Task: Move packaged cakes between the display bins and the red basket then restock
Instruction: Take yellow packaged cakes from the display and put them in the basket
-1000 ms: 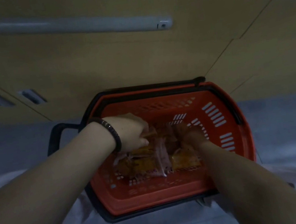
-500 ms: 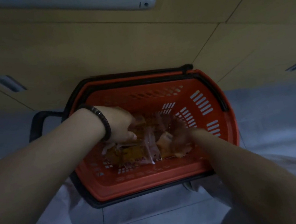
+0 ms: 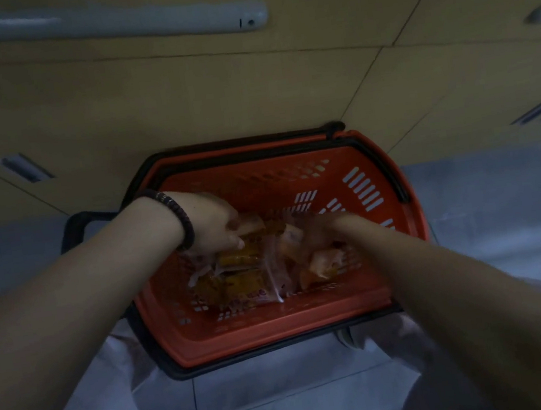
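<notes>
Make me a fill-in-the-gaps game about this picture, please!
1. The red slotted plastic basket stands on the tiled ____.
2. The dark beaded bracelet is on the person's ____ wrist.
3. The left hand pinches a clear-wrapped yellow cake ____ the basket.
Missing words: floor; left; inside.

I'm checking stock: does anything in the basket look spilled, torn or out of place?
Nothing stands out. The packaged cakes lie heaped inside the red basket, left hand gripping one, right hand among them. Dim light could hide tears.
</notes>
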`<action>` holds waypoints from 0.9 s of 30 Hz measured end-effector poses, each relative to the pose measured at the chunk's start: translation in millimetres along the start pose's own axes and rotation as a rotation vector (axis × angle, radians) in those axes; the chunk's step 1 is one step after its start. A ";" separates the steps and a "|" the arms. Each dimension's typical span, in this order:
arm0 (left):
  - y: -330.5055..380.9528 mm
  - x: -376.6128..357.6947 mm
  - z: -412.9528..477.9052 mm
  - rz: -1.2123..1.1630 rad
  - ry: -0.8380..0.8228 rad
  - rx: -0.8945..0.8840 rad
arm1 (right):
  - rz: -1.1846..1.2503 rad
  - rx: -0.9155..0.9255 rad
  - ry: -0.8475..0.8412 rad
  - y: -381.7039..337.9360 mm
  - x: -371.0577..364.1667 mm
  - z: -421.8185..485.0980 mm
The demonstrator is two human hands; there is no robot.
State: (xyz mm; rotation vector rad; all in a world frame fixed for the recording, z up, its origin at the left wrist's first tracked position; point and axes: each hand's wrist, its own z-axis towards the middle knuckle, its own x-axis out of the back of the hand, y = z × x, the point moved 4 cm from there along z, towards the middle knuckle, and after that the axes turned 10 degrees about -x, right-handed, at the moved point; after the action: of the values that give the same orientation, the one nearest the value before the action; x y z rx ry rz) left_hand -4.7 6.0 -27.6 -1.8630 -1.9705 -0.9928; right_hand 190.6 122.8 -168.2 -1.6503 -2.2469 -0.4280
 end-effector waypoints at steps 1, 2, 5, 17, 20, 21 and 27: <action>0.8 1.8 -3.2 -0.011 0.001 0.010 | 0.046 0.013 -0.005 -1.3 14.7 -15.0; 1.2 4.6 -5.7 -0.041 0.009 0.014 | 0.100 0.033 0.004 -1.5 31.4 -31.7; 2.1 14.7 -16.2 -0.192 0.069 0.009 | 0.262 0.158 0.091 1.1 79.6 -95.6; 58.0 62.0 -64.4 -1.767 0.847 -0.425 | 1.217 0.925 -0.219 5.3 97.0 -225.1; 67.0 69.8 -78.5 -1.824 0.881 -0.432 | 1.242 1.006 -0.211 7.1 99.2 -241.8; 68.5 72.5 -82.0 -1.845 0.901 -0.410 | 1.261 1.009 -0.184 11.3 101.7 -247.0; 72.6 94.0 -96.7 -1.946 1.068 -0.282 | 1.577 0.989 0.121 40.8 123.0 -259.9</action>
State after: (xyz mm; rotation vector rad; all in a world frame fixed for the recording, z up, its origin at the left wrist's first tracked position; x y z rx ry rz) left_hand 24.9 15.3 122.3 1.1963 -2.1998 -1.8753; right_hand 215.4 131.2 121.1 -1.9534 -0.3210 0.7891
